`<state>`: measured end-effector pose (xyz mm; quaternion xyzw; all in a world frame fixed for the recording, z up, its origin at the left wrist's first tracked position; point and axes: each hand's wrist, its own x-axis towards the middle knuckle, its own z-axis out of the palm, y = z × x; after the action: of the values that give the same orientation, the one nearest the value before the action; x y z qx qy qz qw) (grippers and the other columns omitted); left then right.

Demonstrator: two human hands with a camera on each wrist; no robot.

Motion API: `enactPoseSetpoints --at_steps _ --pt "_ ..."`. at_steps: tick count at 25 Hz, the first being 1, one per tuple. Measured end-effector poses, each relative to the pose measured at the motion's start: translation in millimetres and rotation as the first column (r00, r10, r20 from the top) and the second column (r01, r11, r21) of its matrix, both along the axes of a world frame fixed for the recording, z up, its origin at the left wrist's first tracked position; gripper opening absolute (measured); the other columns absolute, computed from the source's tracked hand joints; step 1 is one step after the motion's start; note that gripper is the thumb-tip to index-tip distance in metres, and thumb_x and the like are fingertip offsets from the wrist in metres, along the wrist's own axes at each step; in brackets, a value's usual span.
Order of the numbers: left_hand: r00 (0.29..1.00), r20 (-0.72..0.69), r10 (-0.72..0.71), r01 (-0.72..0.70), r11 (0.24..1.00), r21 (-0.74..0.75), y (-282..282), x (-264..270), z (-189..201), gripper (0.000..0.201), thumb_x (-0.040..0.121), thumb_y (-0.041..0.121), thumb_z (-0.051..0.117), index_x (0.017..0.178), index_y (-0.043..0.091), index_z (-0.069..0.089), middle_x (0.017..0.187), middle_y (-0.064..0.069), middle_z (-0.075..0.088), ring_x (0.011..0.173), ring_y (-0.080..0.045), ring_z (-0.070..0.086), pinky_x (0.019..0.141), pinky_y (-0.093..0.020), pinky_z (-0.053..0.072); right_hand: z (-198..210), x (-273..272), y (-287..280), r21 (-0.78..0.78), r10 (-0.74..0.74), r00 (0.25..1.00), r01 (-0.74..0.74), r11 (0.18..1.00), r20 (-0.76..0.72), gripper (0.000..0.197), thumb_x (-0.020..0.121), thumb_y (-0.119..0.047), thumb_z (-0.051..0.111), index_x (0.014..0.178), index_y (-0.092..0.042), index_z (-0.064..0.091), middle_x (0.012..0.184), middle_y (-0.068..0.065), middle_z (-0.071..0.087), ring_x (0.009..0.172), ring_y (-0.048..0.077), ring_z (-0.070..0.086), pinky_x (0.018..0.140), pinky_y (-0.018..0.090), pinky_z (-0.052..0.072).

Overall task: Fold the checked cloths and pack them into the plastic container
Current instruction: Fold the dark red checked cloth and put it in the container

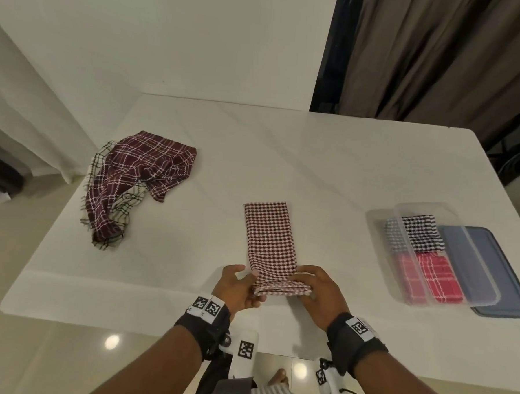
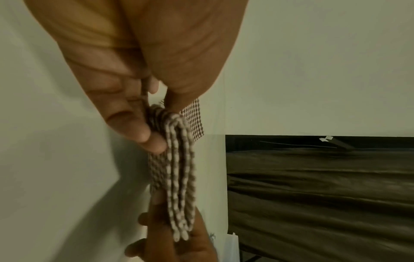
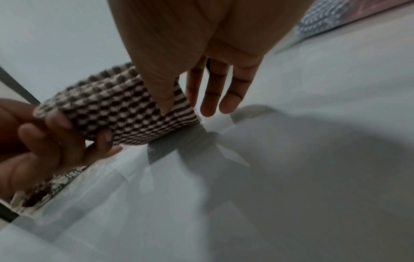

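Both hands — left hand (image 1: 238, 289), right hand (image 1: 318, 293) — pinching the near end of the folded checked cloth (image 1: 270, 242).

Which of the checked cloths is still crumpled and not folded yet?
The maroon plaid cloth heaped at the table's far left. The small-check strip is being folded, and two folded ones lie in the container.

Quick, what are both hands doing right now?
Left hand: pinches the near end of the small-checked cloth.
Right hand: pinches the same end, other fingers straight.
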<state>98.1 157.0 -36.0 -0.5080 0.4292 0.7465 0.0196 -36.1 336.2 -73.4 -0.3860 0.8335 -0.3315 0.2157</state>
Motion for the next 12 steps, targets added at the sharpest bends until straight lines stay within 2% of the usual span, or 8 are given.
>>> enactPoseSetpoints --at_steps 2,4,5,6,7,8,10,12 --pt "0.999 0.044 0.012 -0.011 0.999 -0.038 -5 7 -4 0.034 0.099 0.013 0.051 0.130 0.016 0.037 0.098 -0.022 0.069 0.066 -0.030 0.068 0.059 -0.035 0.053 6 0 -7 -0.021 -0.022 0.998 0.024 0.999 0.058 0.036 0.085 -0.008 0.067 0.114 -0.030 0.069 0.117 -0.013 0.061 0.105 0.005 0.057 0.099 0.024 0.046" --pt "0.986 0.094 -0.138 0.161 0.939 -0.305 -6 15 -14 0.046 0.093 0.012 0.060 0.133 0.021 0.038 0.113 -0.013 0.065 0.080 -0.025 0.067 0.068 -0.036 0.055 10 -1 -11 -0.003 -0.029 0.996 0.030 1.000 0.087 0.035 0.086 -0.009 0.066 0.115 -0.028 0.069 0.114 -0.012 0.065 0.103 0.006 0.058 0.097 0.019 0.044" --pt "0.954 0.140 -0.265 0.298 0.798 -0.524 -7 19 -19 0.055 0.088 0.019 0.068 0.135 0.025 0.039 0.125 -0.005 0.059 0.095 -0.021 0.064 0.079 -0.035 0.055 10 -1 -12 0.002 -0.028 0.995 0.028 1.000 0.094 0.035 0.086 -0.009 0.066 0.115 -0.028 0.069 0.114 -0.011 0.066 0.102 0.006 0.059 0.096 0.017 0.043" --pt "0.903 0.202 -0.378 0.403 0.590 -0.700 -7 22 -23 0.062 0.083 0.027 0.073 0.137 0.028 0.042 0.134 0.004 0.051 0.108 -0.016 0.056 0.090 -0.033 0.052 10 -2 -12 0.007 -0.026 0.995 0.026 1.000 0.099 0.035 0.085 -0.009 0.066 0.115 -0.028 0.069 0.114 -0.010 0.067 0.102 0.007 0.059 0.095 0.016 0.041" --pt "0.851 0.265 -0.453 0.453 0.378 -0.808 -10 23 -26 0.060 0.082 0.035 0.073 0.136 0.031 0.047 0.137 0.009 0.047 0.116 -0.013 0.049 0.097 -0.032 0.047 9 -3 -13 0.014 -0.029 0.994 0.028 1.000 0.105 0.035 0.085 -0.010 0.066 0.115 -0.028 0.069 0.113 -0.010 0.068 0.102 0.006 0.060 0.093 0.013 0.040" --pt "0.811 0.317 -0.492 0.474 0.236 -0.848 -13 23 -27 0.050 0.083 0.040 0.067 0.131 0.034 0.053 0.136 0.012 0.051 0.118 -0.012 0.047 0.098 -0.033 0.044 8 -4 -13 0.025 -0.039 0.993 0.036 0.999 0.112 0.033 0.086 -0.012 0.066 0.115 -0.028 0.070 0.112 -0.011 0.068 0.101 0.006 0.060 0.091 0.010 0.039" --pt "0.759 0.391 -0.520 0.530 0.146 -0.835 -22 21 -25 0.036 0.088 0.047 0.049 0.119 0.037 0.063 0.122 0.014 0.064 0.109 -0.013 0.053 0.093 -0.035 0.043 8 -5 -14 0.045 -0.072 0.988 0.067 0.997 0.138 0.023 0.089 -0.018 0.066 0.110 -0.026 0.071 0.105 -0.014 0.069 0.094 0.006 0.062 0.082 0.005 0.039" --pt "0.714 0.463 -0.526 0.622 0.171 -0.764 -28 17 -27 0.042 0.091 0.056 0.038 0.111 0.032 0.067 0.101 0.011 0.070 0.092 -0.014 0.058 0.086 -0.036 0.045 8 -8 -17 0.073 -0.122 0.976 0.110 0.991 0.179 0.013 0.090 -0.030 0.066 0.099 -0.023 0.070 0.093 -0.009 0.072 0.083 0.012 0.064 0.072 0.011 0.046"
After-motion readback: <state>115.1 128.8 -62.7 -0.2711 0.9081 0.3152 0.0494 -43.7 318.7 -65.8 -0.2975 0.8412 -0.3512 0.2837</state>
